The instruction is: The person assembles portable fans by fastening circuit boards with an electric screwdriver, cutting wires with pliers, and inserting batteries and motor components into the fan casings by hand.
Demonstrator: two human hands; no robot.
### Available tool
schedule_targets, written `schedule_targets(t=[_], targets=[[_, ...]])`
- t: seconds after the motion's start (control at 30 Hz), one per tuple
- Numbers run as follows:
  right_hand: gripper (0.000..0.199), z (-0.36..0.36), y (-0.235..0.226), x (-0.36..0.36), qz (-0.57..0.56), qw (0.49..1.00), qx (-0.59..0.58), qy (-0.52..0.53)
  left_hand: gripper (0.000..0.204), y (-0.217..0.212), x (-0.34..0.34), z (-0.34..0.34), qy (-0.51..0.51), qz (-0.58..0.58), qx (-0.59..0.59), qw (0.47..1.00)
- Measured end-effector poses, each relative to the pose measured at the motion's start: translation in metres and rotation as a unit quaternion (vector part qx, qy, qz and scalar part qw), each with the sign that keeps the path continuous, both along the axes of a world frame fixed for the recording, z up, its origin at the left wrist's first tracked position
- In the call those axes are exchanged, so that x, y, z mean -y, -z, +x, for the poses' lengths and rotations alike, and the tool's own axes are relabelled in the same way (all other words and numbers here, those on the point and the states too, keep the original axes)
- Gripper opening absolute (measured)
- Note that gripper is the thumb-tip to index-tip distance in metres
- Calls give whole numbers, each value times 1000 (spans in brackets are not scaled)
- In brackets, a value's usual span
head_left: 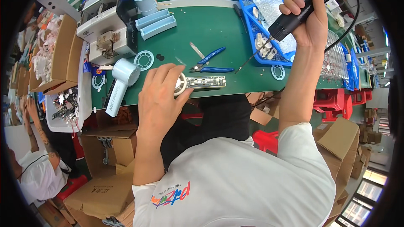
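Note:
My right hand (312, 27) is wrapped round a black electric screwdriver (287, 23), raised at the right over the blue trays. Its long thin bit slants down to the left towards the green table. Near the table's front edge my left hand (160, 94) grips the white round end of a handheld fan housing (206, 82). The handle part points right and lies open, showing a circuit board inside. Just beyond it are blue-handled side cutters (215, 69), jaws to the left. A light-blue fan (122, 84) lies left of my left hand.
A grey-white machine (107, 23) stands at the back left. Blue trays (269, 61) with small white parts sit at the right. Light-blue blocks (156, 24) and a spool (145, 1) stand behind. Cardboard boxes (103, 191) are below the table; another person (40, 172) sits at left.

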State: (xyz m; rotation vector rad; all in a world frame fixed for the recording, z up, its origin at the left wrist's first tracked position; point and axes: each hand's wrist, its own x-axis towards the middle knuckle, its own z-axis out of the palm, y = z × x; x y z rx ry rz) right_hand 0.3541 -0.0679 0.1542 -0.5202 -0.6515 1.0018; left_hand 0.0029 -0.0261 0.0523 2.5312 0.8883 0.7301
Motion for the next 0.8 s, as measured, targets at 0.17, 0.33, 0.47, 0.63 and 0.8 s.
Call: schedule_targets(t=[0.17, 0.33, 0.47, 0.63, 0.8], targets=[[29, 21, -24, 26, 42, 987, 153, 34, 48, -2, 2, -3, -6, 0, -6, 1000], [25, 45, -25, 33, -113, 843, 295, 437, 48, -3, 1, 0, -3, -11, -8, 1000], [21, 46, -26, 44, -48, 891, 264, 367, 49, -4, 2, -1, -10, -11, -16, 1000], [22, 52, -27, 51, -5, 916, 247, 316, 49, -2, 2, -1, -9, -5, -17, 1000], [22, 43, -22, 44, -37, 863, 307, 400, 49, -1, 3, 0, -10, -7, -17, 1000]])
